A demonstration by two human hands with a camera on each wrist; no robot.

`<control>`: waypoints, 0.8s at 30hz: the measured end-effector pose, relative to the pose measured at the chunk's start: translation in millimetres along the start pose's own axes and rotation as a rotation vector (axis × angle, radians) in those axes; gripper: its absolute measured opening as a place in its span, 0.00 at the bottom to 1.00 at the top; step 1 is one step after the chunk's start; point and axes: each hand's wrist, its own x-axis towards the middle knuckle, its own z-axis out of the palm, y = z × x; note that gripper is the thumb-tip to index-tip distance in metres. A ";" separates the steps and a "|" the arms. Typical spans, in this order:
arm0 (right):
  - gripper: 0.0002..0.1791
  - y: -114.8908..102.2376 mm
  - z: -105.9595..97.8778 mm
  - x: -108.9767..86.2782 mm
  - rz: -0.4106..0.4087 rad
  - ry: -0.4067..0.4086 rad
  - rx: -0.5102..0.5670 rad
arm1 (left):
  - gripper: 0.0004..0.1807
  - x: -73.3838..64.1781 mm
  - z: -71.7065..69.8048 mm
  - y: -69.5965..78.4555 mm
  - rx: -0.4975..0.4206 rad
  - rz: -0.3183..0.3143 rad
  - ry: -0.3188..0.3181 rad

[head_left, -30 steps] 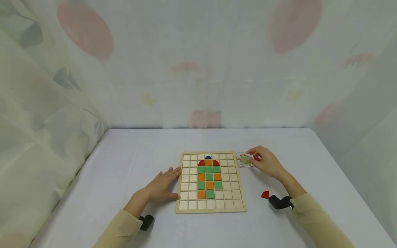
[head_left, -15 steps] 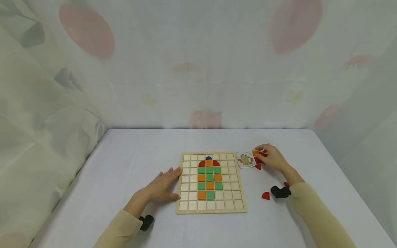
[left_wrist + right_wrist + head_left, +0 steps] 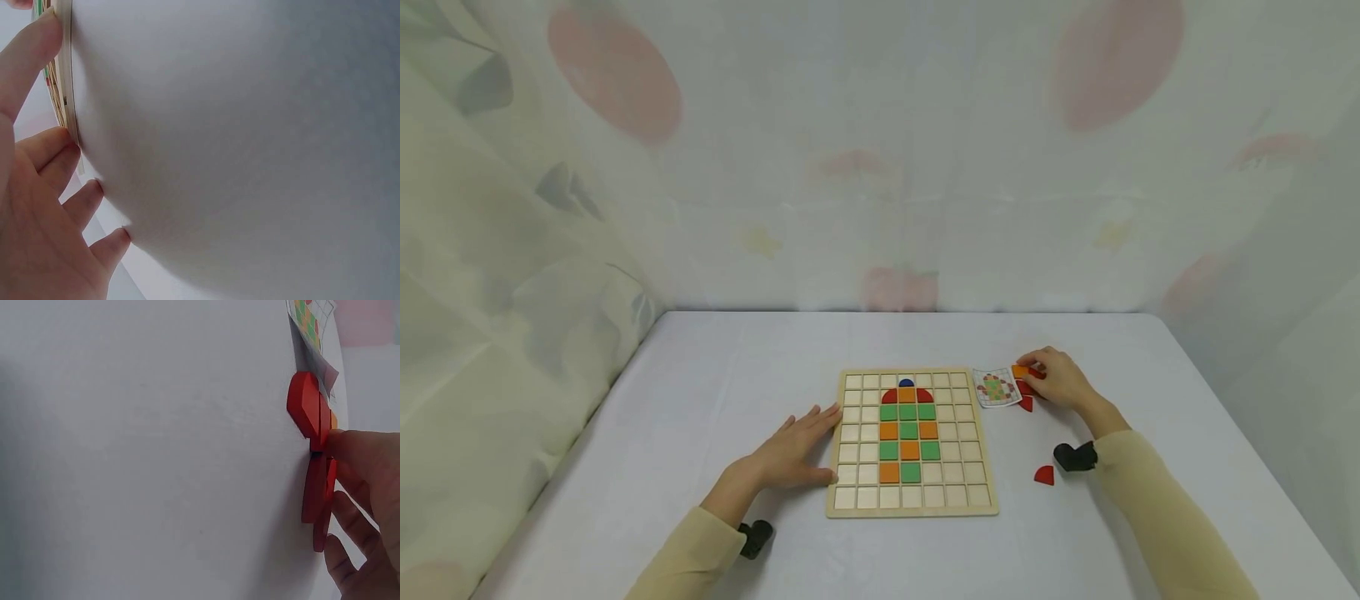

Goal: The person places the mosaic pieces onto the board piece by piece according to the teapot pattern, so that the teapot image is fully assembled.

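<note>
A wooden grid board (image 3: pixel 912 512) lies mid-table, bearing green and orange squares (image 3: pixel 909 431), red curved pieces (image 3: pixel 925 396) and a blue half-round piece (image 3: pixel 906 383). My left hand (image 3: pixel 790 450) has its fingers spread, with thumb and fingertips against the board's left edge. Right of the board, my right hand (image 3: pixel 1058 382) bends its fingers over a small pile of red pieces (image 3: pixel 1024 387) and an orange piece (image 3: pixel 1019 372). In the right wrist view the thumb touches the pile beside a red piece (image 3: pixel 303 403); whether anything is pinched is hidden.
A pattern card (image 3: pixel 997 388) lies between the board and the pile, one corner curling up in the right wrist view. A lone red quarter-round piece (image 3: pixel 1044 475) lies nearer me. White cloth (image 3: pixel 760 350) covers the table, with a patterned curtain (image 3: pixel 880 167) behind.
My right hand has moved slightly right, off the pattern card and onto the pile, uncovering the card and more red pieces. The left hand and board have stayed put.
</note>
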 end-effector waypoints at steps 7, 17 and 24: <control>0.14 -0.3 0.3 1.6 0.002 0.000 -0.033 | 0.49 0.6 0.4 -0.5 0.004 -0.016 -0.003; 0.13 -1.2 2.0 1.3 0.019 0.020 -0.051 | 0.48 1.1 0.9 -0.2 0.010 -0.018 -0.006; 0.14 -2.6 3.4 -0.6 0.026 0.032 -0.060 | 0.49 1.7 0.9 -0.7 0.011 -0.030 -0.010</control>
